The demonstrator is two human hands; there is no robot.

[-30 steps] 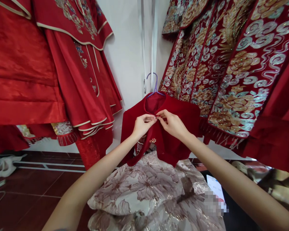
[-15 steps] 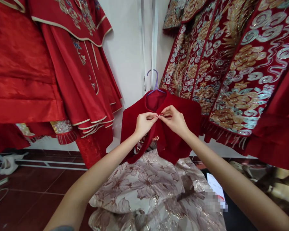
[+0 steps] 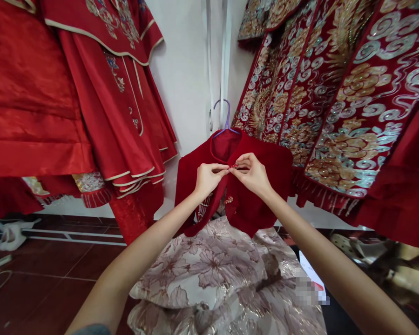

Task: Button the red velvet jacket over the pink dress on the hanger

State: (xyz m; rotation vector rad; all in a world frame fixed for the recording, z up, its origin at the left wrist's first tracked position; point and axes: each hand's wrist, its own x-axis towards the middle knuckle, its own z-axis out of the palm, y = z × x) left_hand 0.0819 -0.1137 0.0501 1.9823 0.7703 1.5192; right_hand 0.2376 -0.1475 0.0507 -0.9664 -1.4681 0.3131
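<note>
Left hand [image 3: 209, 179] and right hand [image 3: 252, 175] nearly fingertip to fingertip, both pinching the red jacket [image 3: 246, 209] at its collar front, by a small fastener [image 3: 233, 165]; jacket hangs mid-scene on purple hanger [image 3: 227, 122]; floral fabric [image 3: 212, 265] nearer; embroidered garment [image 3: 356, 125] right.

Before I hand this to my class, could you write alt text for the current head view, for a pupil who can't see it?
A person's left hand and right hand pinch the upper front of a red jacket on a purple hanger, at what looks like a small fastening. Pale floral fabric spreads below; red garments hang on both sides.
</note>
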